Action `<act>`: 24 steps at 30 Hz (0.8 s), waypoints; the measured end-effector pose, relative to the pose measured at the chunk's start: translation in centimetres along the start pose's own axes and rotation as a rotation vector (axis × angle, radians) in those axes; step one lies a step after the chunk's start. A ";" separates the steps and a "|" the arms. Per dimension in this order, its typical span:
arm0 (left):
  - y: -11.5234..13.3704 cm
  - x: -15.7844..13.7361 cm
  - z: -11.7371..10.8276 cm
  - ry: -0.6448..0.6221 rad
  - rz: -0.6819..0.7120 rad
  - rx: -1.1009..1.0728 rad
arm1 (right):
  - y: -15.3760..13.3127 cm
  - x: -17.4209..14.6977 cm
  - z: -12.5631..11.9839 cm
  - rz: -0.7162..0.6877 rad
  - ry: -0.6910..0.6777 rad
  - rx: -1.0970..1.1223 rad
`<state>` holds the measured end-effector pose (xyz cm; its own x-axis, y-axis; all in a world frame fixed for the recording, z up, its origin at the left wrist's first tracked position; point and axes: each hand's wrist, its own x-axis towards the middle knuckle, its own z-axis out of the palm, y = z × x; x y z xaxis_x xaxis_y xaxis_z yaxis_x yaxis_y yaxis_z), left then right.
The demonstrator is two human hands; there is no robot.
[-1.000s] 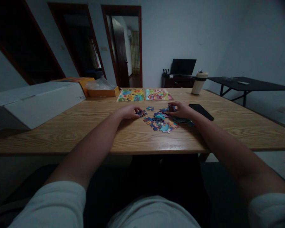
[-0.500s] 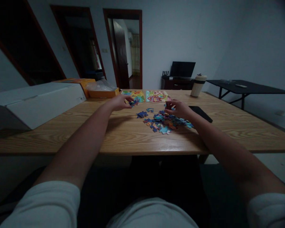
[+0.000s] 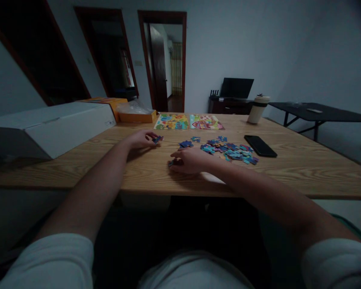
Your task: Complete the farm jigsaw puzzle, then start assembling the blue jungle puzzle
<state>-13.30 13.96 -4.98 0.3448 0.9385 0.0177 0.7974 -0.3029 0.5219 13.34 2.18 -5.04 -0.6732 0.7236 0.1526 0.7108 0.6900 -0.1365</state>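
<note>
My left hand (image 3: 140, 139) is closed on a few dark blue jigsaw pieces (image 3: 158, 139), just above the table left of centre. Nearer to me, my right hand (image 3: 190, 160) reaches across with bent fingers, and a small jigsaw piece (image 3: 171, 163) shows at its fingertips. A loose pile of colourful jigsaw pieces (image 3: 236, 152) lies to the right of that hand, partly behind the forearm. Just beyond the right hand is a little group of blue pieces (image 3: 185, 143). One single piece (image 3: 195, 139) lies apart at the back.
Two colourful picture sheets (image 3: 172, 122) (image 3: 207, 122) lie at the back of the wooden table (image 3: 301, 172). A black phone (image 3: 260, 145) and a cream tumbler (image 3: 258, 110) stand right. At left are a white box (image 3: 69, 128) and an orange tray (image 3: 138, 117) with clear plastic.
My left hand has moved left and nearer with its pieces, away from the picture sheet. My right hand has come left and towards me from the pile, uncovering the phone.
</note>
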 end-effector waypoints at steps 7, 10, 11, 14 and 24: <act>2.3 0.8 1.7 0.086 0.242 0.090 | 6.0 -1.0 -0.8 0.218 0.023 0.158; 2.1 1.1 2.0 0.130 0.318 0.131 | 7.9 -1.2 -1.1 0.351 -0.014 0.140; 2.1 1.1 2.1 0.140 0.340 0.147 | 8.3 -1.2 -1.1 0.371 -0.019 0.125; 2.9 0.8 2.4 0.129 0.350 0.166 | 8.7 -1.1 -1.0 0.395 -0.023 0.050; 3.8 0.3 3.3 0.030 0.247 0.180 | 8.9 -0.8 -0.6 0.358 0.007 -0.045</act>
<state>-8.52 12.54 -5.74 0.5267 0.8364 0.1518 0.7670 -0.5446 0.3393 20.31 7.68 -5.75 -0.3784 0.9192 0.1092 0.9097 0.3911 -0.1397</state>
